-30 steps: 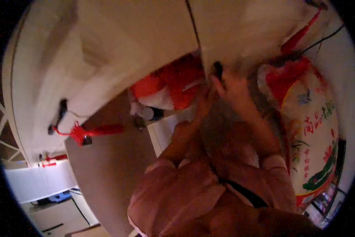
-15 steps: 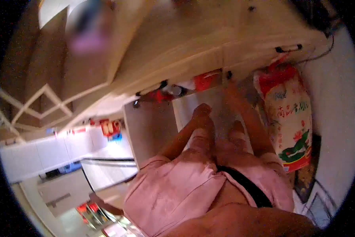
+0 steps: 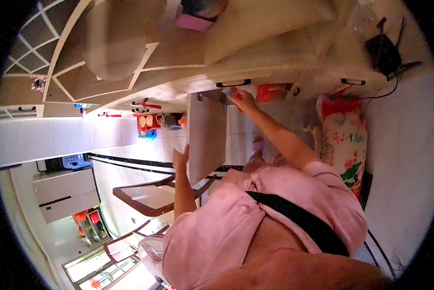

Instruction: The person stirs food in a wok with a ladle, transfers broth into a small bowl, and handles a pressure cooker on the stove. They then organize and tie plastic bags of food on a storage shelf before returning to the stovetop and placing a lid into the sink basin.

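Item: blue basket [image 3: 76,161], far left, in the background.
Item: brown-framed chair [image 3: 154,211], below the left hand in my view.
Item: left hand [image 3: 180,157], just beside the outer edge of the cabinet door; grip loose, thumb apart from fingers, nothing seen in it; I cannot tell whether it touches the edge.
Item: cabinet door [image 3: 207,130], swung out, standing between the hands.
Item: right hand [image 3: 244,101], at the cabinet opening, below a black handle [image 3: 234,83]; a small red item [image 3: 235,91] shows at its fingertips, and I cannot tell whether the grip has closed on it.
Item: red bundle [image 3: 273,93], inside the cabinet, just right of the right grip, long axis along the opening; right hand nearer, left well apart.
Item: printed sack [image 3: 343,140], upright, far right.
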`<act>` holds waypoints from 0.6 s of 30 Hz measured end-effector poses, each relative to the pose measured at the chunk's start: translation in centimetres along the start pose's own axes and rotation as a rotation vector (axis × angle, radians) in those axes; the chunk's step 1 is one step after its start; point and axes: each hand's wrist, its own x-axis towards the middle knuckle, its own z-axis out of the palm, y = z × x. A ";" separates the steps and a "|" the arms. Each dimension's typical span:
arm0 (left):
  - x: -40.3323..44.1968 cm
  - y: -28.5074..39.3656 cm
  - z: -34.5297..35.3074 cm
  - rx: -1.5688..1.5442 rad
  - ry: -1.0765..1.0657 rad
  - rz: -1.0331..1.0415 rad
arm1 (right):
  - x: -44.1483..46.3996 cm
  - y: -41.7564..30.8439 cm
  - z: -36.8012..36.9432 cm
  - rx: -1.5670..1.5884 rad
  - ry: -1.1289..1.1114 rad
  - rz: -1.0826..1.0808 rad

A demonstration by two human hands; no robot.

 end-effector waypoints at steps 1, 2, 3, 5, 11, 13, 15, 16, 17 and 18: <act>-1.3 -0.4 0.4 0.028 -0.097 -0.042 | -0.4 0.3 -0.4 0.163 -0.080 0.116; -2.4 -0.6 1.2 0.057 -0.134 -0.059 | -0.8 0.7 -0.6 0.239 -0.136 0.170; -3.7 -0.5 1.8 0.083 -0.167 -0.074 | -1.4 0.6 -0.9 0.311 -0.189 0.229; -5.4 -0.3 3.1 0.102 -0.223 -0.078 | -3.6 -1.4 -2.9 0.738 -0.180 0.403; -8.4 1.1 9.2 -0.184 -0.305 0.178 | -4.9 0.8 -4.3 0.756 -0.381 0.441; -12.3 5.1 9.7 -0.228 -0.142 0.324 | -5.6 -1.7 -4.4 0.738 -0.379 0.492; -15.2 8.8 13.6 -0.515 -0.069 0.233 | -5.7 -0.9 -3.4 0.830 -0.356 0.493; -15.0 9.9 20.1 -0.487 0.124 0.334 | -5.5 -1.6 -2.9 0.791 -0.366 0.438; -18.7 12.6 10.3 -0.558 -0.350 0.197 | -5.2 -1.4 -2.3 0.781 -0.411 0.442; -19.8 12.9 9.4 -0.614 -0.525 0.276 | -5.4 -1.3 -1.5 0.798 -0.358 0.453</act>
